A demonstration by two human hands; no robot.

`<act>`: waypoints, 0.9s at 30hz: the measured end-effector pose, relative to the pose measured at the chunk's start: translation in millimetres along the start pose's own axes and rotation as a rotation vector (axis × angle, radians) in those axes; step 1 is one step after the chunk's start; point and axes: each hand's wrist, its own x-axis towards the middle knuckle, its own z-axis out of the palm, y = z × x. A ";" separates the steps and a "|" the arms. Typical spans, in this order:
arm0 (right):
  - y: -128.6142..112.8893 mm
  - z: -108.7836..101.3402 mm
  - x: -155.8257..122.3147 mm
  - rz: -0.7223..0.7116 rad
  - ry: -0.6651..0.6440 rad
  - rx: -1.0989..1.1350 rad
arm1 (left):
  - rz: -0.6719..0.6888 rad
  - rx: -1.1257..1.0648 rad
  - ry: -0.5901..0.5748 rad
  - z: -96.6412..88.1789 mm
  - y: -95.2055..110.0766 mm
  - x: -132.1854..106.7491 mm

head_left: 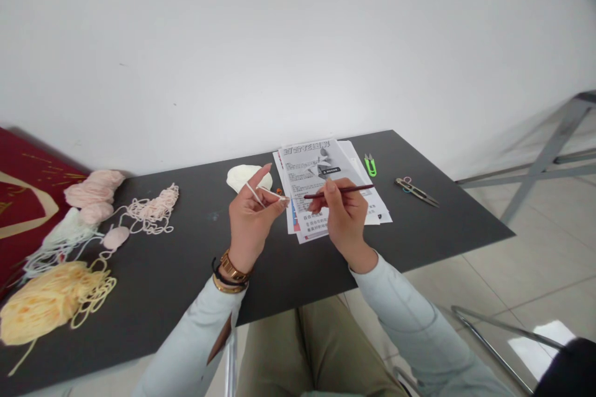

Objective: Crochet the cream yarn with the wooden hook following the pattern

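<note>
My left hand (251, 217) is raised above the dark table (186, 285), fingers pinched on a strand of white yarn (267, 193) looped over the index finger. My right hand (342, 214) grips a thin dark red crochet hook (339, 191), its tip pointing left toward the yarn at my left fingertips. A small ball of white yarn (242, 175) lies on the table just behind my left hand. Printed instruction sheets (321, 167) lie under and behind my right hand.
Loose pink yarn (153, 208), pale pink skeins (93, 189), whitish yarn (60, 239) and yellow yarn (51, 298) lie at the left. Green thread snips (370, 165) and small scissors (416, 191) lie at the right. A red cloth (23, 198) is at far left; a white wall stands behind.
</note>
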 end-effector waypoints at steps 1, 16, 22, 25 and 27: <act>0.8 0.0 1.4 0.026 0.004 0.017 | -0.049 -0.026 -0.034 -0.4 1.1 0.6; 9.7 -0.8 5.9 0.094 -0.022 0.138 | -0.494 -0.245 -0.314 -7.2 6.9 6.7; 10.6 -0.7 5.9 0.097 -0.007 0.143 | -0.503 -0.221 -0.351 -6.5 8.2 6.2; 10.7 -0.3 6.2 0.118 0.002 0.138 | -0.514 -0.209 -0.371 -6.6 8.5 6.1; 10.4 -0.1 6.4 0.143 0.006 0.136 | -0.515 -0.200 -0.385 -6.7 8.3 6.4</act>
